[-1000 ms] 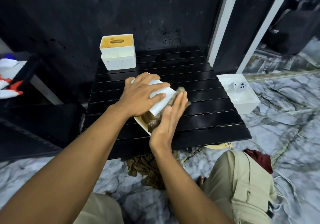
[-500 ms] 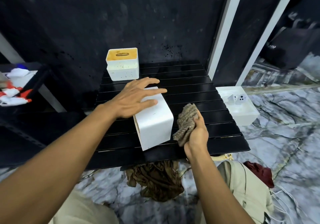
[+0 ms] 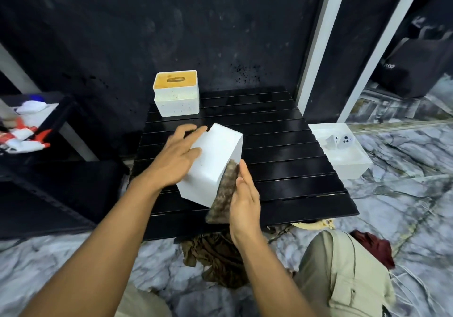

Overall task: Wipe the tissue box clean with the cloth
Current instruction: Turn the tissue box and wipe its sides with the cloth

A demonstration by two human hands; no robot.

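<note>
A plain white tissue box (image 3: 212,167) lies turned at an angle on the black slatted table (image 3: 289,159). My left hand (image 3: 177,157) rests flat on its left side with fingers spread and steadies it. My right hand (image 3: 243,199) presses a brown-grey cloth (image 3: 223,194) flat against the box's right face, palm on the cloth. The cloth hangs a little below the box's near corner.
A second white tissue box with an orange-stained top (image 3: 176,93) stands at the table's back left. A white tray with dice (image 3: 341,150) sits on the floor to the right. Brown rags (image 3: 215,258) lie under the table's front edge. A dark shelf (image 3: 49,130) stands left.
The box has been turned so its near end points toward me at an angle. My right hand moved from beside the box onto its right face with the cloth flattened against it.
</note>
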